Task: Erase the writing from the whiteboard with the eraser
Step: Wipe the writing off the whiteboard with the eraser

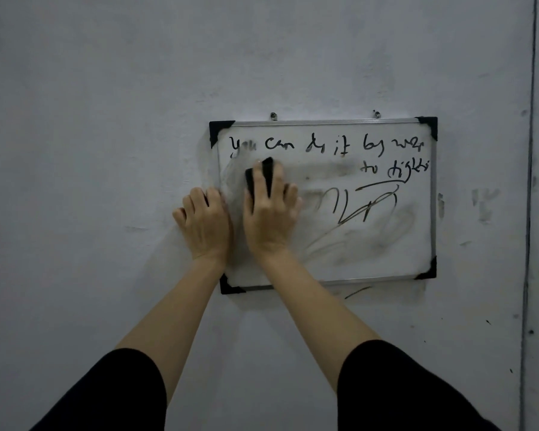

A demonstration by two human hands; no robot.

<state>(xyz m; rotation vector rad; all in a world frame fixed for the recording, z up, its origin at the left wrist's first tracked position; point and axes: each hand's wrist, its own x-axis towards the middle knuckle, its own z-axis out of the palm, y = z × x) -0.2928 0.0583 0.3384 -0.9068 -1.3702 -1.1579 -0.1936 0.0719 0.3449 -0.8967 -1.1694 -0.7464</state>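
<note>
erasing looks half done: top line (324,146) and scribbles (371,203) are left on the metal-framed whiteboard (386,259). your right hand (269,213) grasps the black block eraser (259,175); left hand (204,222) rests loose-fingered.

Black sleeves (112,396) end above the elbows — forearms and hands (204,223) bare.

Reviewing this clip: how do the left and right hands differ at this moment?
The right hand holds the black eraser against the whiteboard; the left hand holds nothing. The right hand lies on the writing surface, below the top line of writing; the left hand rests at the board's left edge, partly over the wall. Both show their backs to the camera, fingers pointing up.
</note>
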